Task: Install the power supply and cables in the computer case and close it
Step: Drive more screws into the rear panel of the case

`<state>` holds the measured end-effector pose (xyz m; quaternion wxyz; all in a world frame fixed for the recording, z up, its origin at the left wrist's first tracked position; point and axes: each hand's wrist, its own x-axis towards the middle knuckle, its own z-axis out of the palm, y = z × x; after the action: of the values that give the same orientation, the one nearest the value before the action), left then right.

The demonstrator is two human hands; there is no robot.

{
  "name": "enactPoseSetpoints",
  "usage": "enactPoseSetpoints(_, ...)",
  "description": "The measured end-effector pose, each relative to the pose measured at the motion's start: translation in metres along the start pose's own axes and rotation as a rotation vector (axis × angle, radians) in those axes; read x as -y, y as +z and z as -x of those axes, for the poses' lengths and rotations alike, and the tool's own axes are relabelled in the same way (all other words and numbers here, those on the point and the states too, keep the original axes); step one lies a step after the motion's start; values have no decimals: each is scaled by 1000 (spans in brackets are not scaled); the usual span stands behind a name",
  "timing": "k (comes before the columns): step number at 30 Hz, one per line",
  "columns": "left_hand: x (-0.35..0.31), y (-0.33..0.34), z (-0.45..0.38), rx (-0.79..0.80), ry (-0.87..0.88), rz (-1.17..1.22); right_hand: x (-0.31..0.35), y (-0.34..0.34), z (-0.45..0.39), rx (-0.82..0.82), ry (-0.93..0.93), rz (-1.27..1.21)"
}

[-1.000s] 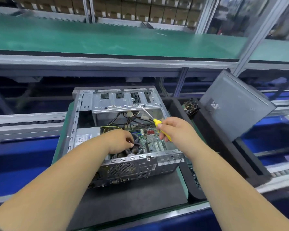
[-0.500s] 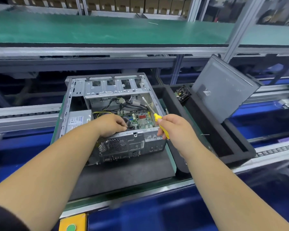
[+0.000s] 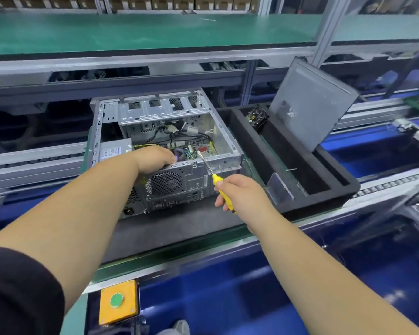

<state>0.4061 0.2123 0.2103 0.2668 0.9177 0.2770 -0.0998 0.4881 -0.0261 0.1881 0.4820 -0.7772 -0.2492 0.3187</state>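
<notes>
The open computer case (image 3: 169, 151) sits on the tabletop with left-hand fingers (image 3: 166, 158) curled down among floppy, snaggable cables (image 3: 165, 134), grip hidden, can't tell, while right-hand fingers (image 3: 224, 189) wrap the screwdriver (image 3: 221, 189) just outside its stiff, heavy-looking frame.

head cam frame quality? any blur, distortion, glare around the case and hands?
Head view: strong wide-angle bending, the shelf rails bow and the forearms stretch toward the corners. The computer case, the left hand and the right hand gripping the yellow screwdriver are fairly sharp. The blue conveyor below and the right edge smear with motion blur. Even overhead light, mild sheen on the leaning side panel.
</notes>
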Motion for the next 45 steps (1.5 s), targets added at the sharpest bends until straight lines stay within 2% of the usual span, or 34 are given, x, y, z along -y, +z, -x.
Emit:
enactPoseSetpoints(6,-3,-1,3,17,-3,62,-8,17,9,10,42,80)
enactPoseSetpoints(14,3,0,2,-26,29,141,-12,33,16,-34,62,58)
enactPoseSetpoints(20,13,-13,3,70,66,131,-12,33,16,-59,51,57)
enactPoseSetpoints(25,14,-20,3,46,16,101,-10,36,14,-55,51,45)
enactPoseSetpoints(45,27,-6,7,-34,43,190,-17,55,16,-2,87,57)
